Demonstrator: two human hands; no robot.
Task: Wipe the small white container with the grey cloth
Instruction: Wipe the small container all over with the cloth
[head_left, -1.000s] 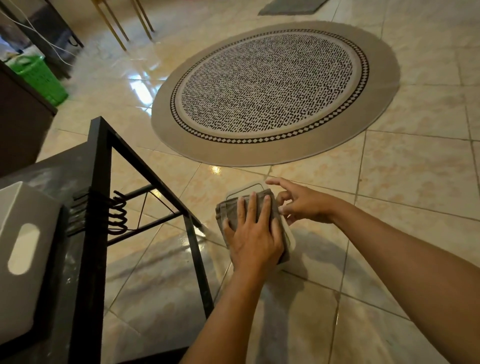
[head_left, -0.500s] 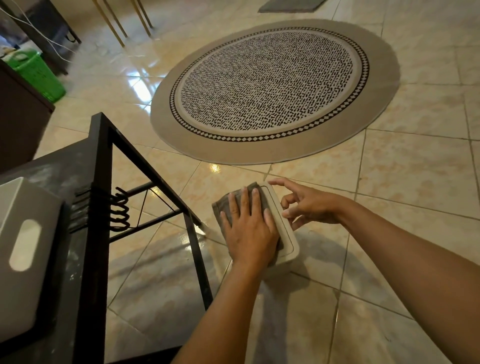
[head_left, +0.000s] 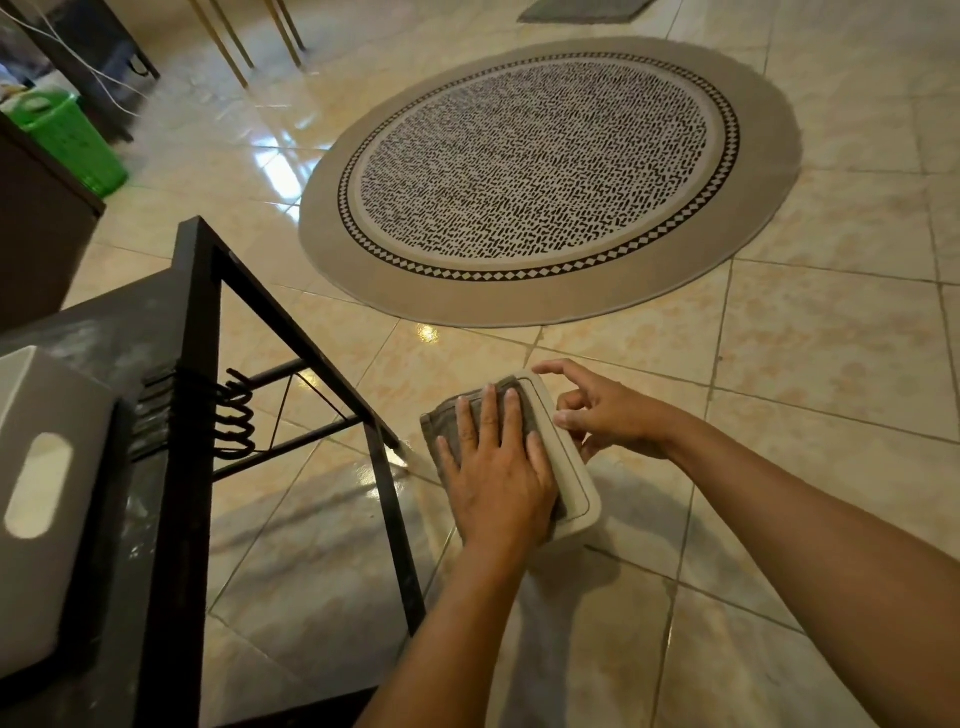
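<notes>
Grey folded cloth (head_left: 441, 431) lies atop the small white plastic container (head_left: 569, 467), beside the black metal table frame (head_left: 192, 467). The left hand (head_left: 498, 478) presses it, fingers flat; the right hand (head_left: 613, 415) pinches the container's right edge with curled fingers.

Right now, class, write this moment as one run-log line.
left hand: flat, pressing grey cloth | small white container: cloth on its top | right hand: at container's right edge, grip unclear | stage: wiping

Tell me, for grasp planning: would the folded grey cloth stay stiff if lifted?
Unlikely: the folded grey cloth shows soft layers overhanging the small white container's edge, so it likely flops. It may slide on that smooth top; only the flat left hand presses it.
</notes>
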